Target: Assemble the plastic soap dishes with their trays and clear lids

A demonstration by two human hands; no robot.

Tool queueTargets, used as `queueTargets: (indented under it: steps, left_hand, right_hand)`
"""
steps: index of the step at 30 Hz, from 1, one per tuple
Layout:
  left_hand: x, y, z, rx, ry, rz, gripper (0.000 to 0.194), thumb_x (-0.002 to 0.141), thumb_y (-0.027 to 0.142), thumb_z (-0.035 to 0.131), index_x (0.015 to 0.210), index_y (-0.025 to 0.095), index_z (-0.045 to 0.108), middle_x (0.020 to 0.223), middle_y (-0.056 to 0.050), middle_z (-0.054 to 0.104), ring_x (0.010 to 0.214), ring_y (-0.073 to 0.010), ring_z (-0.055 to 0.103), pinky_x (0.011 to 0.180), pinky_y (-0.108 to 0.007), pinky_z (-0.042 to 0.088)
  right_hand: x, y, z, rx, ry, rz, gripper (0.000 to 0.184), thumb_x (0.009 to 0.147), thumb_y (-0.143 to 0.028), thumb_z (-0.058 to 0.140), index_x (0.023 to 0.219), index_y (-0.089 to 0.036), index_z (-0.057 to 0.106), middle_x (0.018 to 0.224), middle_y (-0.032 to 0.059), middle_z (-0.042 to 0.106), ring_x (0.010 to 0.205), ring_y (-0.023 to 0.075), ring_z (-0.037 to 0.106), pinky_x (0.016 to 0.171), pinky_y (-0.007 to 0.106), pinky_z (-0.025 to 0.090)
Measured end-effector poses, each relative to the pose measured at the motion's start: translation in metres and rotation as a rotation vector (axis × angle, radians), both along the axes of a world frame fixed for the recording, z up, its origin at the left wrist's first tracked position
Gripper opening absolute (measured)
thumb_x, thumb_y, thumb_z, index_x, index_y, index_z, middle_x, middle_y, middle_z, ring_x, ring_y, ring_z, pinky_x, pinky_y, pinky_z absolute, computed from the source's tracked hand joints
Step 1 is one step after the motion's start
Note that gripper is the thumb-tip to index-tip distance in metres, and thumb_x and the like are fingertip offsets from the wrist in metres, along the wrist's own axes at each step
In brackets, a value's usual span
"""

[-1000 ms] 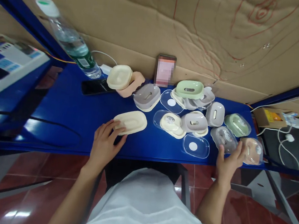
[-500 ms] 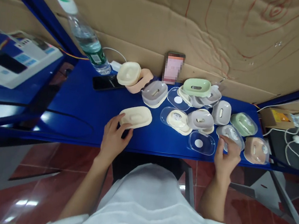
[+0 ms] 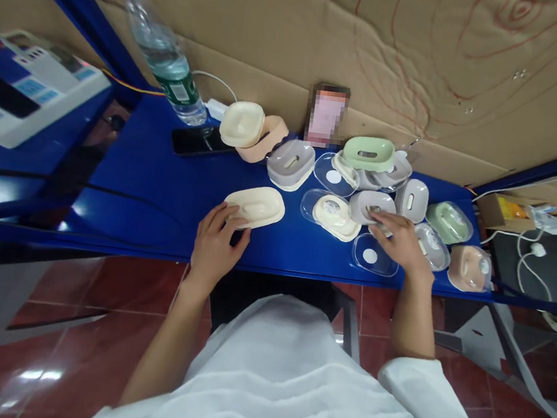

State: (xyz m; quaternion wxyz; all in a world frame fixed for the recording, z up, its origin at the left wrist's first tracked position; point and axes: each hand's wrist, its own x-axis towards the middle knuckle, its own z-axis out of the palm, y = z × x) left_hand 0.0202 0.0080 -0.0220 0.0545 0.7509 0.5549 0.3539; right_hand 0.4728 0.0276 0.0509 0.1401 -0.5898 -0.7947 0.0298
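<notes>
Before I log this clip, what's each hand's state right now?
Left hand: partly open, fingertips on the oval cream dish.
Right hand: fingers over a grey dish; whether they grip cannot be told.

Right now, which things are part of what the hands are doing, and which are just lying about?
Seem part of it: cream tray, touched by the left hand; grey dish, at the right hand; probably the green dish and a clear lid too.

Seem just lying about: water bottle; black phone-like thing beside it.
</notes>
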Motion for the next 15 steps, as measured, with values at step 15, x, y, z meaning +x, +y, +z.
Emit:
queueTargets:
  steps: [15]
  left_hand:
    - [0.002, -0.051, 0.009, -0.056, -0.166, -0.112, 0.066, 0.096, 0.026, 0.076, 0.156, 0.029, 0.047, 0.176, -0.018, 0.023, 0.149, -0.0368, 0.054, 0.114, -0.055, 0.057]
  right_hand:
    - [-0.202, -0.055, -0.001, 0.026, 0.113, 0.297, 0.028, 0.111, -0.032, 0.056, 0.134, -0.032, 0.073, 0.127, 0.0049, 0.078, 0.120, 0.0236, 0.069, 0.127, 0.052, 0.030]
